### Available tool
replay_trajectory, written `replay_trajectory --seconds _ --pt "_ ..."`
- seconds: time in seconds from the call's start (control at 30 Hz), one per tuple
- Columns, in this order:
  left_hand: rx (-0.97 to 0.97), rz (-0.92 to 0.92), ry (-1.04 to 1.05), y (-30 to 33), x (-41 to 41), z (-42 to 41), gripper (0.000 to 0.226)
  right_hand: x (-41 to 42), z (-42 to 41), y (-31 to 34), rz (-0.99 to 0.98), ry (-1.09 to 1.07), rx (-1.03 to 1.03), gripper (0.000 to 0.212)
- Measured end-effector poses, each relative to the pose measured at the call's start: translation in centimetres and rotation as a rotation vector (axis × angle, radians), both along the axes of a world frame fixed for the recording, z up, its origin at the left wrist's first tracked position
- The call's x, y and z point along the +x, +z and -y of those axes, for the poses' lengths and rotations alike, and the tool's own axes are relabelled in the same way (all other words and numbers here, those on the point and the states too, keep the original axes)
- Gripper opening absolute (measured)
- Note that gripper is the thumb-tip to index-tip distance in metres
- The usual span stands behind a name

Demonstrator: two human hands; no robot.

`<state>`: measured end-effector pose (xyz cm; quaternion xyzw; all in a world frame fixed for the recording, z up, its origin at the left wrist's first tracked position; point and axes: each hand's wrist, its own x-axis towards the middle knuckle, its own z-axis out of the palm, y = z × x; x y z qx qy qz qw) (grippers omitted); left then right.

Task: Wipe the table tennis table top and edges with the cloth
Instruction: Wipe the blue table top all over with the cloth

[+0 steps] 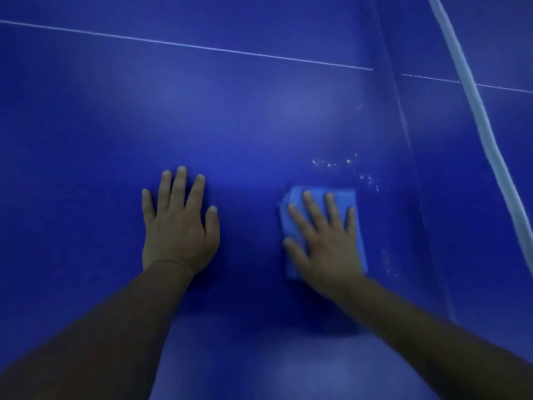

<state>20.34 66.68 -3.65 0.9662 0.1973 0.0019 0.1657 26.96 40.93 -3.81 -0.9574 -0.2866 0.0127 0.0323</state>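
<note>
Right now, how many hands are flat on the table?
2. The left hand rests bare on the table tennis table; the right hand presses the blue cloth beside it.

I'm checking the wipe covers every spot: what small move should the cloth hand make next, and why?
Probably slide the right hand and the cloth forward and slightly right. Pale specks sit on the table top just past the cloth's far edge, unwiped. The left hand rests flat, bracing.

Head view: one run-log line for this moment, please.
left hand flat on dark blue table top | right hand pressing folded light blue cloth | droplets beyond cloth
</note>
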Motion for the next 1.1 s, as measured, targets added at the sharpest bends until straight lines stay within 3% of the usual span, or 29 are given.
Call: replay_trajectory --seconds 0.07,0.13,0.2,0.3,0.4,0.53,0.6,0.77,0.9,1.03,1.1 --pt "0.002 -0.01 0.0 -0.2 0.2 -0.1 0.072 -1.7 -1.7 -0.7 0.004 0.196 0.042 0.06" --pt "0.002 -0.004 0.01 -0.4 0.3 -0.1 0.071 1.9 -4.2 -0.4 -0.023 0.293 0.053 0.059" --pt "0.018 -0.002 -0.001 -0.5 0.4 -0.1 0.069 8.1 -6.6 -0.3 0.012 0.18 0.032 0.062" --pt "0.032 0.0 -0.012 -0.5 0.4 -0.1 0.067 16.5 -8.2 0.6 -0.099 -0.126 -0.038 0.064" --pt "0.039 -0.015 -0.012 -0.4 0.4 -0.1 0.067 15.1 -9.0 0.5 -0.079 -0.24 -0.021 0.063" --pt "0.047 -0.013 -0.005 -0.4 0.5 0.0 0.067 6.1 -9.1 -0.6 -0.013 0.163 0.04 0.062" --pt "0.051 -0.009 -0.005 -0.4 0.5 0.0 0.067 8.5 -8.6 -0.5 -0.023 0.224 0.04 0.06" --pt "0.054 -0.013 0.002 -0.3 0.5 0.0 0.067 17.6 -3.2 0.5 -0.128 -0.325 -0.046 0.062" --pt "0.054 -0.02 0.001 -0.2 0.6 0.1 0.066 15.0 -2.9 0.6 -0.103 -0.434 -0.035 0.066" --pt "0.075 -0.014 0.003 -0.2 0.7 0.2 0.065 10.4 -8.3 -0.2 -0.058 -0.056 -0.024 0.068" --pt "0.088 -0.013 0.004 -0.2 0.7 0.2 0.065 12.2 -10.2 -0.3 -0.05 0.051 -0.014 0.064"
